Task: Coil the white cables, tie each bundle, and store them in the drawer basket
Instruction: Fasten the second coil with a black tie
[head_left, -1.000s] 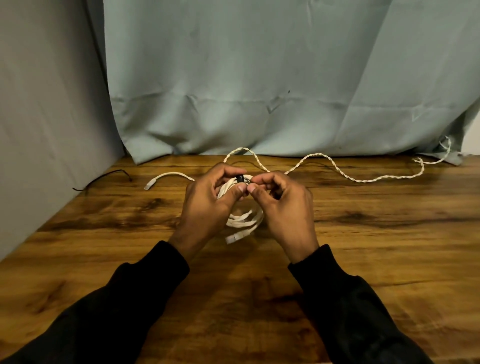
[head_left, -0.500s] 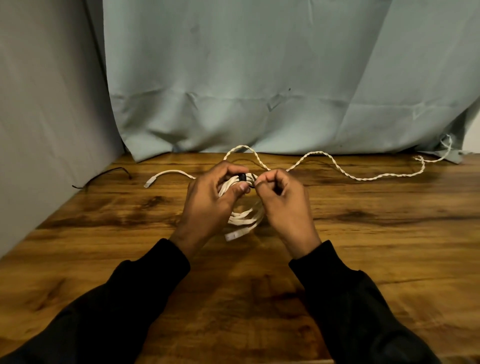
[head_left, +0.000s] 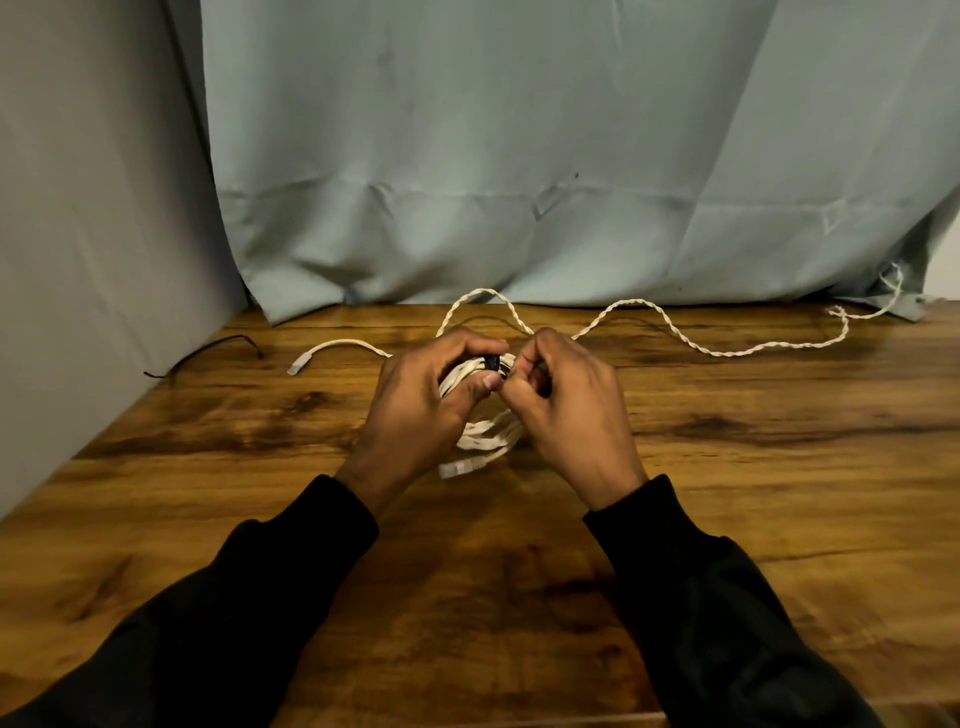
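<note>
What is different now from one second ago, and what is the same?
The right hand curled tighter and turned at the black tie. The left hand keeps gripping the coiled white cable. The twisted cable behind lies as before on the table.

A coiled cable bundle (head_left: 485, 434) is held over the middle of the table (head_left: 779, 493), between the left hand (head_left: 423, 402) and the right hand (head_left: 563, 410). Behind the hands, a twisted cable (head_left: 722, 352) is laid rightward toward the curtain (head_left: 519, 156). To the left, a plug end (head_left: 298, 364) and, farther left, a thin wire (head_left: 208, 349) are found.
</note>
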